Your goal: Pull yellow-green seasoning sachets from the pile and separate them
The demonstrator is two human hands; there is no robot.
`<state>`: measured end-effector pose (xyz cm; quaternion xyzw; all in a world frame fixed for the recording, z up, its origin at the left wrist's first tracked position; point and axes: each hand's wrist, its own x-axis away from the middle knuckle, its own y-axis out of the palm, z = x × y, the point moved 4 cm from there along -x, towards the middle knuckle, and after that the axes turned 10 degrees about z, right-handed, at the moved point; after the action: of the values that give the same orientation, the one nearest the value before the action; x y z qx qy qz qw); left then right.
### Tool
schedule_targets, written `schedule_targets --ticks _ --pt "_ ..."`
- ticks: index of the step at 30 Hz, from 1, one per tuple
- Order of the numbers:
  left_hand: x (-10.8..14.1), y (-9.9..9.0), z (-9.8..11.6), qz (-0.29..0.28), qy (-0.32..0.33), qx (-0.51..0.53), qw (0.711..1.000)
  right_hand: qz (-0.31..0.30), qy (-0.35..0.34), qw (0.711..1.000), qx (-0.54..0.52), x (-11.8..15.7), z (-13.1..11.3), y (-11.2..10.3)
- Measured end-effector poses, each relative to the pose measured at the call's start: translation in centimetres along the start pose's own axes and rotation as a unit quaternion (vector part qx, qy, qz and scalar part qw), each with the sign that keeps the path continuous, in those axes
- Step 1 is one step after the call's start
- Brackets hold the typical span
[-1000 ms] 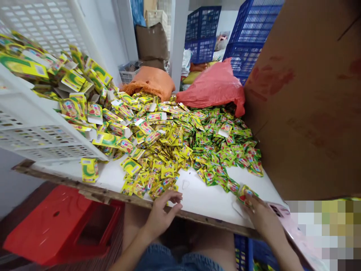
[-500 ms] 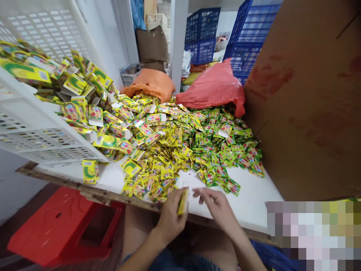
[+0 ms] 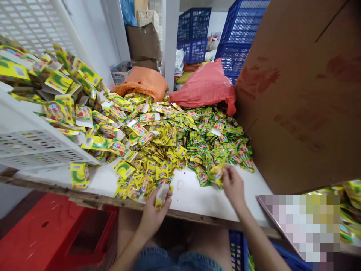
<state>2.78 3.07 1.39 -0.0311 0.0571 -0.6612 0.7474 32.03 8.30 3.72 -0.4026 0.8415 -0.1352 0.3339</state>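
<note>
Pointing away lengthwise — held box (image 3: 161, 196)

The held box (image 3: 158, 205) is yellow with a whitish upper part, the held packet (image 3: 217, 174) is mainly yellow with its print blurred, and the heaped packets divide into yellow packets (image 3: 162, 171) and green packets (image 3: 203, 141) printed in red and pink. Loose boxes (image 3: 97, 143) are yellow with green curves, black-and-white barcodes and white flaps, against a white tabletop (image 3: 191, 195) edged in brown. Behind and around are a white crate (image 3: 31, 156) patterned with holes, an orange sack (image 3: 146, 79), a red bag (image 3: 205, 86), blue crates (image 3: 193, 49), brown cardboard (image 3: 284, 150) smudged red and a red stool (image 3: 42, 229).
</note>
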Motion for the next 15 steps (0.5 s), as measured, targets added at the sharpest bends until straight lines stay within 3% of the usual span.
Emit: schedule_targets --ticks 3,7,11,15 --pt "-0.3 0.2 -0.4 0.008 -0.021 0.012 1.0 0.031 0.079 0.996 -0.018 -2.4 4.2 -1.5" --pt "0.0 1.3 0.1 -0.024 -0.026 0.028 0.999 -0.005 0.111 0.993 -0.034 -1.6 6.9 0.2" --pt "0.2 1.6 0.5 -0.065 -0.045 0.023 0.997 -0.09 0.061 0.994 -0.011 -0.8 6.9 1.6" --pt "0.0 1.2 0.5 -0.067 -0.059 0.026 0.996 -0.169 -0.026 0.984 0.049 -1.7 6.4 1.9"
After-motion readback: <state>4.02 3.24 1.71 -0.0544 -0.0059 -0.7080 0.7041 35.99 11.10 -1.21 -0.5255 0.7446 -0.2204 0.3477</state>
